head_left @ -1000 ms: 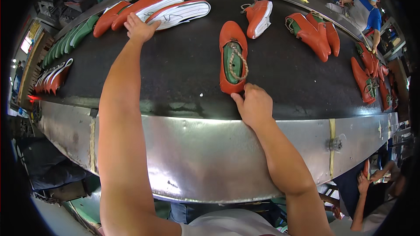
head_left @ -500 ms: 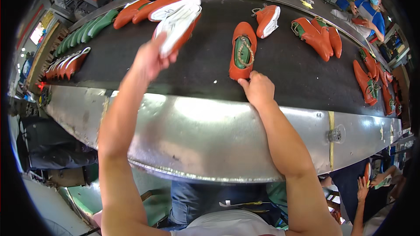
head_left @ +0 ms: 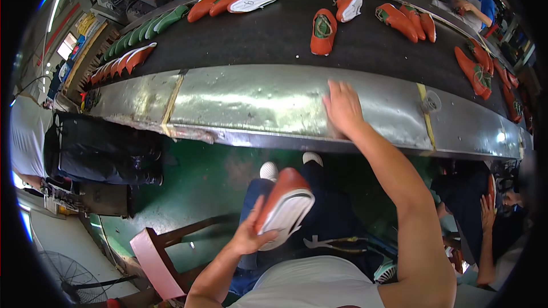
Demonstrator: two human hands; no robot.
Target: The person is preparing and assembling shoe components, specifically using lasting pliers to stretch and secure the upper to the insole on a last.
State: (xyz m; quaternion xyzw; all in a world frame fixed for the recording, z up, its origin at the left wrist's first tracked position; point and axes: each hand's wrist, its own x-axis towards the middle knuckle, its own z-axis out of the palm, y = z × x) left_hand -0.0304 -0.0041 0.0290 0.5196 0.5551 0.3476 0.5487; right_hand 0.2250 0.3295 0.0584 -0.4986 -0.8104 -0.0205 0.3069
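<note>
Low over my lap, my left hand (head_left: 251, 232) is closed around a red shoe (head_left: 288, 202), its white sole facing up and toward the right. My right hand (head_left: 343, 107) rests over the shiny metal ledge (head_left: 245, 100), holding nothing, its fingers stretched toward the dark belt (head_left: 245, 40). Beyond that hand a red shoe with a green insert (head_left: 323, 33) stands on the belt, toe pointing away. Another red shoe with a white sole (head_left: 349, 7) lies just behind it. A thin long-handled tool (head_left: 337, 245) lies across my lap.
Several red shoes (head_left: 234, 1) and green shoe forms (head_left: 145, 29) line the belt's left; more red shoes (head_left: 474, 71) are at right. A clear cup (head_left: 431, 101) sits on the ledge. A pink-edged stool (head_left: 154, 262) and a fan (head_left: 74, 279) stand lower left. People work at both sides.
My left hand has brought the shoe from above the belt down to my lap. My right hand has left the heel of the shoe on the belt for the ledge. The view has tilted downward.
</note>
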